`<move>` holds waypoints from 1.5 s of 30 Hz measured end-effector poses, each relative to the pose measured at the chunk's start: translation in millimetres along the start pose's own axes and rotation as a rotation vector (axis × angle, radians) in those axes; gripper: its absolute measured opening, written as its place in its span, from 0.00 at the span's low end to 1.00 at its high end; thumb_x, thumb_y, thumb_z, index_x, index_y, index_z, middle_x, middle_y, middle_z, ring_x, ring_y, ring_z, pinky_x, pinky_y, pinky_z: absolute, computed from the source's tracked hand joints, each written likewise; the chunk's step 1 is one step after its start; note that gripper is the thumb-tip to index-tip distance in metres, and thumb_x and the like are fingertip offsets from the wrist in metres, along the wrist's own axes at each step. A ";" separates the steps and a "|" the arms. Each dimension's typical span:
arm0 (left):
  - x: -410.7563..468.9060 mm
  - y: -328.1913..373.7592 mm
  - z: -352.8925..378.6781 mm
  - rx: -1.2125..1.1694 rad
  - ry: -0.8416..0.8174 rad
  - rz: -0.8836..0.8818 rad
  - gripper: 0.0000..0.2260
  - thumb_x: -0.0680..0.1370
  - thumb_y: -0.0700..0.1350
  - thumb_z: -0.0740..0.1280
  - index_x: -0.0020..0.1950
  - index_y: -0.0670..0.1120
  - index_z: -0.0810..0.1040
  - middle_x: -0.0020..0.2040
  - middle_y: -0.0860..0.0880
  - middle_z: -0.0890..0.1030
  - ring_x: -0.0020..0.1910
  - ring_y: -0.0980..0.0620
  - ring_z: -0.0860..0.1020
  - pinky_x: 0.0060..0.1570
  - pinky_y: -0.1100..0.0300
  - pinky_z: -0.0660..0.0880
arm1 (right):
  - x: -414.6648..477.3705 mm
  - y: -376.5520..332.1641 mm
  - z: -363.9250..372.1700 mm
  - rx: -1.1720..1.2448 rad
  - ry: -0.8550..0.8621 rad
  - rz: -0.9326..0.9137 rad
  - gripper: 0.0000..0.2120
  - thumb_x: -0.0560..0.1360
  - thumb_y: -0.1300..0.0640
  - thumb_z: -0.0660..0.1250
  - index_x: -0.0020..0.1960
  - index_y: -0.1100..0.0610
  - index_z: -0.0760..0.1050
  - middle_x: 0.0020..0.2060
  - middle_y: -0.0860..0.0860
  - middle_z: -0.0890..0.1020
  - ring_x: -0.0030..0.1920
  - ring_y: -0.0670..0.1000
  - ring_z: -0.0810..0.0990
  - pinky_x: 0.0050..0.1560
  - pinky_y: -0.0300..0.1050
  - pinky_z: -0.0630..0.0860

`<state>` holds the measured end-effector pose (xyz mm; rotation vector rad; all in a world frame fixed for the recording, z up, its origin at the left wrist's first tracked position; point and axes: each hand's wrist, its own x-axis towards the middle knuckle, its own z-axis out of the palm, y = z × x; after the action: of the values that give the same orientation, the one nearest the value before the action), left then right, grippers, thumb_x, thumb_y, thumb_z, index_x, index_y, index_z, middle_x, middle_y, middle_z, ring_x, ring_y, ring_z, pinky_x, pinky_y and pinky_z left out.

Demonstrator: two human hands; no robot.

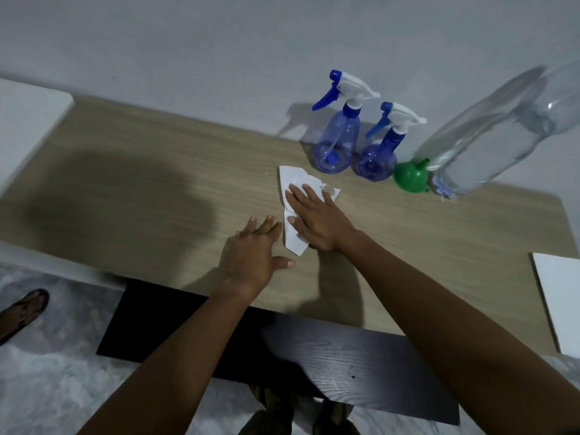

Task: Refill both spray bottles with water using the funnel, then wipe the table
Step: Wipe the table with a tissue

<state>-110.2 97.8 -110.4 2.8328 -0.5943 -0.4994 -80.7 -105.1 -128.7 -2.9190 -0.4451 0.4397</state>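
The white cloth [293, 178] is pressed flat to the table [141, 183] under the right hand [317, 219]. The fingers are spread and straight on top of it, not curled round it, so it is held by downward pressure alone. One corner sticks out beyond the fingertips and another trails back past the heel of the palm. The left hand [251, 255] is laid on or just over the tabletop beside the cloth's near corner, its fingers relaxed and apart, with nothing held.

Just beyond the right fingertips the two blue spray bottles [337, 142] [378, 155] are stood upright with their trigger heads fitted. The green funnel [411, 177] is lying beside them, and the large clear water bottle [489, 142] is just past it. From this the wiping step is judged to be in hand.

The main risk is judged to lie in a forward or outward stroke. The nearer spray bottle or the loose funnel could be struck by the fingertips or the cloth's leading corner and knocked over or pushed into the tall water bottle. Since the cloth is only pressed, it could also be bunched up or left behind if pressure is eased in mid-stroke. The patch around the bottle bases may be missed unless they are moved.
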 end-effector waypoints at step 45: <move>-9.9 147.3 32.6 -0.048 -0.229 -0.023 0.53 0.64 0.60 0.80 0.82 0.55 0.55 0.84 0.48 0.48 0.82 0.40 0.42 0.76 0.35 0.53 | -208.8 84.5 36.4 -0.006 0.019 0.180 0.33 0.79 0.36 0.32 0.83 0.40 0.47 0.84 0.48 0.46 0.83 0.61 0.42 0.74 0.74 0.40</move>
<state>-182.5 -34.5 -98.8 2.7600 -0.5816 -0.8389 -259.9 -246.1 -124.7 -2.9786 -0.1822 0.4335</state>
